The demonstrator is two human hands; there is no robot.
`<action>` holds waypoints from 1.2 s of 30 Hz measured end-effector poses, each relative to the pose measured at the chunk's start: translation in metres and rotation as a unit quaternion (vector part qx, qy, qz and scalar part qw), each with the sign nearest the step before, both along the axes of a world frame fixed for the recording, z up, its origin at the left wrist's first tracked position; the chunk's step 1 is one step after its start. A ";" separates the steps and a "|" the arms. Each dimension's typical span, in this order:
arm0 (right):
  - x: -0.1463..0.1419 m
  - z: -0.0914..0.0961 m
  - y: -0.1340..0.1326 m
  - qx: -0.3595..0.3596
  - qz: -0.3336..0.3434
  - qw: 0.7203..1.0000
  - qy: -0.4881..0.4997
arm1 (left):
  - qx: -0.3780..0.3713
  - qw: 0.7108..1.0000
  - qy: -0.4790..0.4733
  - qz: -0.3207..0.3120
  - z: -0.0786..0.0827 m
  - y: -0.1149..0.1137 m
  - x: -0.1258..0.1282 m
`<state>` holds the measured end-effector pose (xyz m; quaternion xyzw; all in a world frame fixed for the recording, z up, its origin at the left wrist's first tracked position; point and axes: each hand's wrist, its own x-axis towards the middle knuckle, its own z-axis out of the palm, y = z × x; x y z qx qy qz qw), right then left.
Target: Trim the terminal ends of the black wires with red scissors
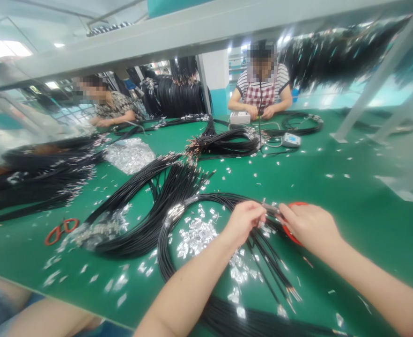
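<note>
My left hand [242, 221] is closed in a pinch on the end of a thin black cable [262, 248] above the green table [350, 201]. My right hand [310, 225] meets it from the right, fingers closed on a small silvery foil piece [271, 208] at the cable's tip. Red-handled scissors [294, 234] lie partly hidden under my right hand. More black cables [178, 206] loop and fan out under and to the left of my hands. Silvery foil scraps [195, 234] are heaped just left of my left hand.
Red scissors [62, 230] lie near the table's left front. Bundles of black cables [38, 178] cover the left side, with a foil heap [129, 154] behind. Two other people work at the far side, one beside a small white device [291, 139]. A slanted metal post [375, 79] stands at right.
</note>
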<state>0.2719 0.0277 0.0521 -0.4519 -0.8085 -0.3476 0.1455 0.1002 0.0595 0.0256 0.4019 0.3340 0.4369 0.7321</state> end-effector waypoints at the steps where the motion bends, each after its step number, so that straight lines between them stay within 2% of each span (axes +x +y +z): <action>1: 0.000 0.000 -0.001 -0.003 -0.007 1.000 -0.007 | 0.003 1.000 0.009 0.005 0.001 0.000 0.000; 6: 0.001 0.001 -0.003 -0.042 -0.033 0.998 -0.032 | 0.012 0.998 0.053 0.024 0.003 -0.002 0.001; 14: 0.006 0.003 0.002 -0.050 0.005 0.998 -0.039 | 0.011 0.998 0.065 0.013 0.001 -0.001 0.001; 20: 0.014 0.008 0.007 0.007 -0.005 0.999 0.032 | 0.010 0.999 0.049 0.020 0.001 0.000 0.001; 26: 0.013 -0.002 0.006 -0.030 -0.004 0.999 0.044 | -0.057 0.997 -0.038 -0.048 0.002 0.001 -0.001; 36: 0.000 -0.002 0.005 0.006 0.025 0.999 0.034 | -0.129 0.975 -0.125 -0.134 0.001 0.005 -0.007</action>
